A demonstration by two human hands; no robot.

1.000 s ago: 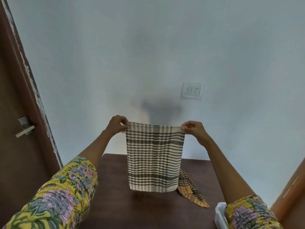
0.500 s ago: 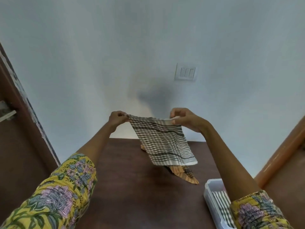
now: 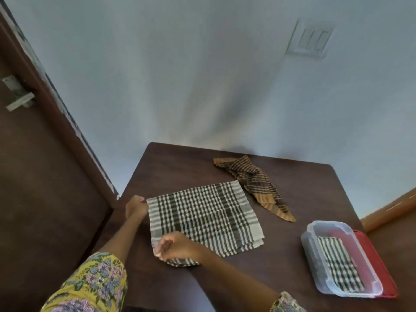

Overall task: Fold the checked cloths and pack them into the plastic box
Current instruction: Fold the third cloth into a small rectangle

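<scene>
cloth (image 3: 203,218): woven, matt | box (image 3: 315,262): clear plastic | table (image 3: 171,167): dark matt wood

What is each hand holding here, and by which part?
Both hold the black-and-white checked cloth: left hand at its far-left corner, right hand at its near-left corner.

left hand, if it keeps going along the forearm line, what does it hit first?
Probably nothing on the table. The left hand pinches the far-left corner of the black-and-white checked cloth at the table edge, pointing up-right past it toward the wall. Depth is unclear.
</scene>
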